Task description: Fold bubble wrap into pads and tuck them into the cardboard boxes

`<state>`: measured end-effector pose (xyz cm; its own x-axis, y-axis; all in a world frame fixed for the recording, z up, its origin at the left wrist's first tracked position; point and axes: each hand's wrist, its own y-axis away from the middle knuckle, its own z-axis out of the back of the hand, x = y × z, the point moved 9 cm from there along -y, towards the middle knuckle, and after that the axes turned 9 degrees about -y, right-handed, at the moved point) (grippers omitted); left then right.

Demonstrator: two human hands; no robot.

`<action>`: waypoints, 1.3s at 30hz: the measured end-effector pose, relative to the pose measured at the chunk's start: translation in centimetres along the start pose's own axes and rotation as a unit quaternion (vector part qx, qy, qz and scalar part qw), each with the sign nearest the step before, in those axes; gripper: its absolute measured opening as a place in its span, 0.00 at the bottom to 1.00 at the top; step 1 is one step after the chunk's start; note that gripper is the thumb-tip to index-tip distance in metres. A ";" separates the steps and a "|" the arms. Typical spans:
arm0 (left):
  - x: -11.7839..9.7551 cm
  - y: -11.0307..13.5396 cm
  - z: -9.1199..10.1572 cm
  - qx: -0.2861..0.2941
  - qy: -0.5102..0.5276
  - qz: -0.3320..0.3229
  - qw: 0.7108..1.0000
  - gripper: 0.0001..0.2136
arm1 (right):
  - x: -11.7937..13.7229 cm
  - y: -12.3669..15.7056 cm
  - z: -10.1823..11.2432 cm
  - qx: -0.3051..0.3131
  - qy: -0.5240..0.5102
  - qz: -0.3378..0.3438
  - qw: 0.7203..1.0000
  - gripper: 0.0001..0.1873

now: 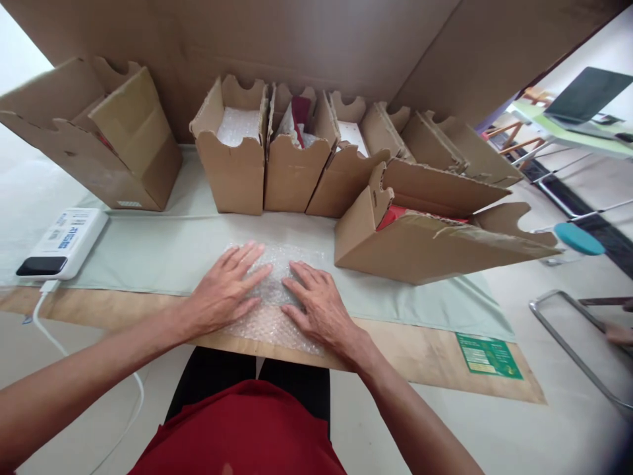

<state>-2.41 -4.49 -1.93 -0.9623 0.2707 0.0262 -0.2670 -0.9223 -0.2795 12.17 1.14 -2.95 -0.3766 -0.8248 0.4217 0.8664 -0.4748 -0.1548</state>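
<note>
A sheet of clear bubble wrap [277,323] lies at the table's front edge, right before me. My left hand [226,289] rests on its left part, palm down with the fingers stretched out. On its right part lies my right hand [316,302], also flat, fingers apart. Between the two hands a strip of the wrap shows; whether anything lies under it I cannot tell. Just right of my right hand stands an open cardboard box [425,251] with something red inside.
Behind stand several cardboard bins, one with bubble wrap [238,125], one with a dark red item [300,113]. A larger carton [133,138] is at the left. A white power bank [69,237] with a cable sits front left. A green label [488,356] marks the right edge.
</note>
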 end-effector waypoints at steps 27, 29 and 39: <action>-2.5 5.5 -0.6 0.140 0.061 -0.071 0.986 0.37 | 3.0 9.1 0.3 -0.042 0.002 0.116 0.992 0.15; -2.2 5.9 -0.5 0.138 0.063 -0.072 0.986 0.36 | 3.2 9.3 0.7 -0.054 0.004 0.123 0.991 0.14; -0.8 6.5 1.2 0.088 0.144 -0.056 0.984 0.26 | 2.8 8.5 4.9 -0.147 -0.173 0.064 0.972 0.09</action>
<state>-3.45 -11.00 -2.60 -0.8784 0.4174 -0.2326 -0.4001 -0.9086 -0.1195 20.07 -3.73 1.32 -0.0941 -0.7546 0.6494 0.7488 -0.4835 -0.4533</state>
